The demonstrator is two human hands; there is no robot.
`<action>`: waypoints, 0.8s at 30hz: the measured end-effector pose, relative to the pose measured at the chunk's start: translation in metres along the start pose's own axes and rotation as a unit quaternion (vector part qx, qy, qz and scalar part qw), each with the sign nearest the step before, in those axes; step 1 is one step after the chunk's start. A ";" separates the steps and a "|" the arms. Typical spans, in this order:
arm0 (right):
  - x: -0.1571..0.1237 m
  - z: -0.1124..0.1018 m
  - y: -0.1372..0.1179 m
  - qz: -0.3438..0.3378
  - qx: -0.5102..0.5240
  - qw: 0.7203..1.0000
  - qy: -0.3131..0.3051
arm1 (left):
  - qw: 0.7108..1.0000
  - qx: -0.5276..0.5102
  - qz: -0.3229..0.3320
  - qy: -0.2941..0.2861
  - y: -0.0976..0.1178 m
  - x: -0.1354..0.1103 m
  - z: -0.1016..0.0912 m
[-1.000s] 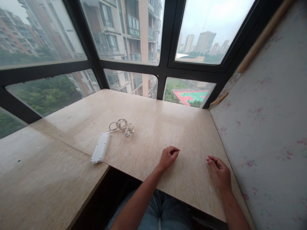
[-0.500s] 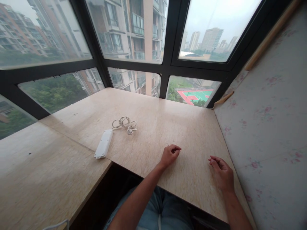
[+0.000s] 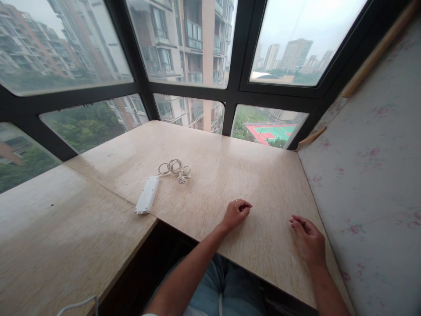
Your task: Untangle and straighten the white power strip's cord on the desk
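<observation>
My left hand [image 3: 237, 214] rests on the stone-look countertop [image 3: 210, 184], its fingers loosely curled in, with a ring on one finger. Nothing shows in its grasp. Further right, beside the wall, my right hand [image 3: 309, 239] also lies with fingers bent and thumb close to them, seemingly holding nothing. To the left of both hands and apart from them lies a white power strip [image 3: 147, 195], its screwed underside facing up. Its cable [image 3: 174, 166] is coiled behind it, and the plug [image 3: 182, 178] lies at the coil's right side.
Dark-framed windows [image 3: 194, 92] border the counter's far side. A flower-papered wall [image 3: 368, 197] closes the right. The counter's front edge has a recessed corner above my legs [image 3: 217, 281]. A pale, bent rod or cord [image 3: 79, 303] shows at the lower left.
The view has turned slightly, so everything sits a little further right. My hands and the power strip keep their places on the counter.
</observation>
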State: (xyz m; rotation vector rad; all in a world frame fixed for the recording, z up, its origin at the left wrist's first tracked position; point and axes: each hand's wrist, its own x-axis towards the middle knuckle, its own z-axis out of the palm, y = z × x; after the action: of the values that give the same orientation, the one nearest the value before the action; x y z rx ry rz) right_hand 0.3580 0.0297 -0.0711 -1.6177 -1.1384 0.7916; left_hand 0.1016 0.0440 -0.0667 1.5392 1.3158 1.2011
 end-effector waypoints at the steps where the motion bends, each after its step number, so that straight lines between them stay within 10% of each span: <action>1: 0.000 0.000 0.000 0.001 -0.003 1.000 0.000 | 1.000 0.000 0.001 0.000 0.000 0.000 0.000; 18: -0.001 -0.001 -0.004 0.009 -0.015 1.000 0.000 | 0.998 0.043 0.018 -0.030 -0.001 -0.002 -0.002; 24: 0.001 -0.001 0.001 0.011 -0.022 1.000 -0.007 | 0.995 -0.031 -0.029 -0.093 0.002 -0.011 -0.038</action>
State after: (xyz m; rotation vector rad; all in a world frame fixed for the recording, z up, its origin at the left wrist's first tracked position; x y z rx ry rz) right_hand 0.3599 0.0301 -0.0714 -1.6666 -1.1573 0.7977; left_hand 0.0657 0.0322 -0.0568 1.5192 1.1816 1.0277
